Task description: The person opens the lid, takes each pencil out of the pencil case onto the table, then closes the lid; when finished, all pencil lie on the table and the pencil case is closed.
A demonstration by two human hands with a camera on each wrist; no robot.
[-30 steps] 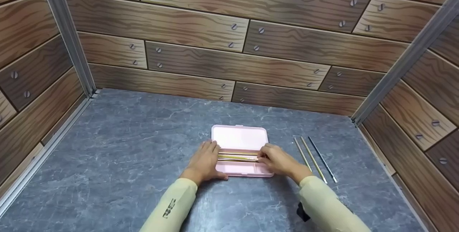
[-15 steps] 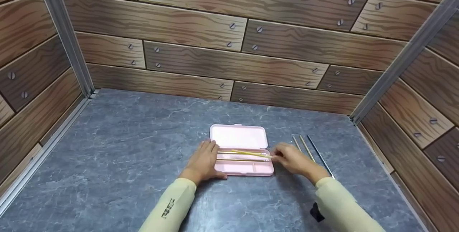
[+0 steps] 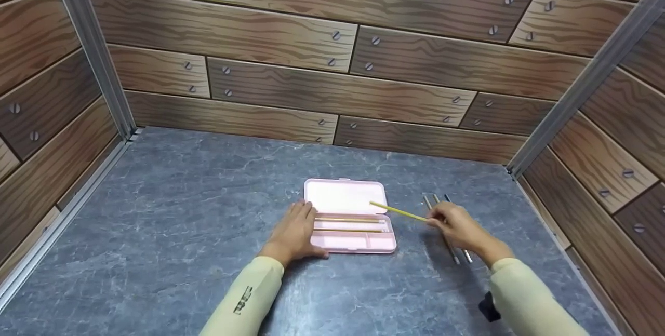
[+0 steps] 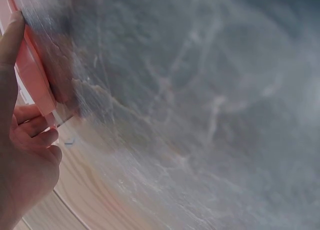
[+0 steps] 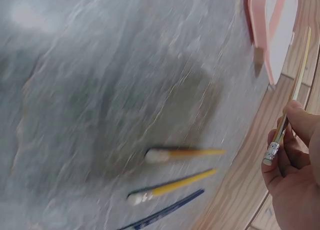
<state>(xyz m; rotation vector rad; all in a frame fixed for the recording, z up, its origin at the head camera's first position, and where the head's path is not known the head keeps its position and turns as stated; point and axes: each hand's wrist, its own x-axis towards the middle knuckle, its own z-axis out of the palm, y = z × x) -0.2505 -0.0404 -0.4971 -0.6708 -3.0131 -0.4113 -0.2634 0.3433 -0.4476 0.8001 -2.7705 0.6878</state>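
Observation:
A pink pencil case (image 3: 345, 242) lies with its lid folded back on the grey marbled tabletop. Inside it are two yellow pencils (image 3: 348, 230), their left ends hidden by my left hand (image 3: 292, 232). That hand holds the case's left end, thumb at the near edge and fingers toward the hinge. My right hand (image 3: 457, 227) pinches another yellow pencil (image 3: 399, 212) near its eraser end, raised to the right of the case. The right wrist view shows the pencil's metal band and eraser (image 5: 270, 152) beside the curled fingers.
Below and behind the right hand, two yellow pencils (image 5: 185, 180) and a dark blue pencil (image 5: 170, 209) lie side by side on the table. A small black object (image 3: 489, 307) shows beside the right sleeve. Wood-patterned walls (image 3: 291, 81) enclose the back and sides.
My right hand has lifted a yellow pencil out of the case and carried it right, over toward the loose pencils. The left hand stays on the case.

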